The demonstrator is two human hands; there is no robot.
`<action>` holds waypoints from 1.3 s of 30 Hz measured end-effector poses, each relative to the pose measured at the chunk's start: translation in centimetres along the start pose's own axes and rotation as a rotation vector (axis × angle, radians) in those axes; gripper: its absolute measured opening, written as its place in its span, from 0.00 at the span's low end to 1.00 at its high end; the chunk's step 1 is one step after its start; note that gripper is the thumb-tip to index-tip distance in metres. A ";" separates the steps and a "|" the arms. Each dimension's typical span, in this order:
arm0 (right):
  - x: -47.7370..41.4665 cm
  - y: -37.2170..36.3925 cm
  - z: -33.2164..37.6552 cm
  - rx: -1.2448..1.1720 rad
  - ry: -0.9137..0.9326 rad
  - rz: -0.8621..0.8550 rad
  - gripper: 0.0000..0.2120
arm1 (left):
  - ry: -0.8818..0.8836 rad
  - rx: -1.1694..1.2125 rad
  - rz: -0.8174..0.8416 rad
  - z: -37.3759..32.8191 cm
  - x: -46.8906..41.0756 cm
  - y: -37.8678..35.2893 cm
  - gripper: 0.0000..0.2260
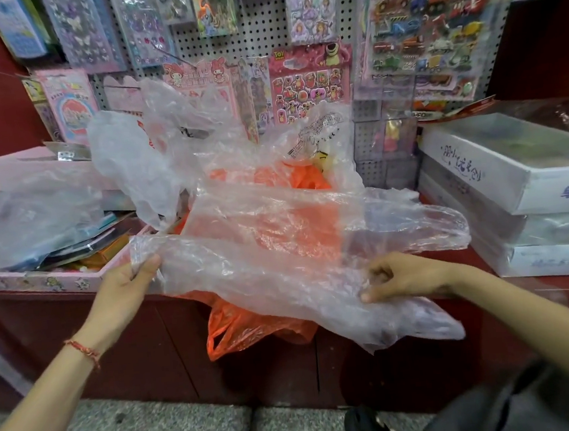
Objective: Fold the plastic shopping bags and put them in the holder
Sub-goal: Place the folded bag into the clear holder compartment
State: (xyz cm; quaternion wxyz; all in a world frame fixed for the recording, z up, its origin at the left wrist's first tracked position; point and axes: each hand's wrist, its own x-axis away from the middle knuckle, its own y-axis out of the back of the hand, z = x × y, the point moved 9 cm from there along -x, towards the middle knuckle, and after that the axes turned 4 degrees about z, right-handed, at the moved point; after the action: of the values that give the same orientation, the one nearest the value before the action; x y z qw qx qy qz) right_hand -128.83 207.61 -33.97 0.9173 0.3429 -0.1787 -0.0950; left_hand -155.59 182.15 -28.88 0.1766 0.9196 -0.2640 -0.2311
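While the left hand [124, 284] pinches one end of the clear bag [296, 248] and the right hand [405, 277] pinches its near edge, the bag stretches flat over an orange bag [251, 324], apparently ready for folding.

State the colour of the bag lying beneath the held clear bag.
The bag is orange; head view.

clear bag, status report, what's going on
Status: left hand grips clear bag end, right hand pinches its near edge. Stretched between them, not in a holder. Underneath lies an orange bag.
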 end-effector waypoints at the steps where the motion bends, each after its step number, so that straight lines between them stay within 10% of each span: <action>1: -0.1 0.4 0.0 0.003 0.007 -0.018 0.16 | -0.005 0.004 -0.019 0.1 0.0 0.1 0.11; 11: -0.6 7.8 -1.3 0.276 -0.042 -0.368 0.26 | -0.074 -0.281 -0.024 2.4 -0.3 -3.0 0.20; 18: -0.2 9.4 -0.2 0.424 0.005 -0.448 0.19 | 0.108 -0.056 -0.077 4.7 -1.6 -3.9 0.18; 21: 3.6 11.5 2.8 0.684 0.099 -0.912 0.10 | 0.191 0.073 -0.139 4.7 -2.0 -3.2 0.15; 24: 9.2 9.8 3.3 0.205 0.152 -1.169 0.05 | 0.289 0.170 -0.169 5.6 -2.2 -3.4 0.15; 29: 5.7 1.5 -4.0 0.000 -0.301 -0.489 0.18 | 0.348 0.163 -0.148 5.4 -2.7 -4.0 0.14; 39: 1.3 4.9 -4.2 -0.515 -0.082 -0.950 0.14 | 0.451 0.524 -0.093 4.9 -1.7 -4.9 0.14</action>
State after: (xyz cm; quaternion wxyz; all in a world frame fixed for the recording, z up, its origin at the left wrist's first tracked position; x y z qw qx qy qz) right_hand -125.71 213.38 -33.35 0.8199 0.1462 -0.0106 -0.5534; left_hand -157.47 186.02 -34.55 -0.0224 0.9727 -0.2265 0.0460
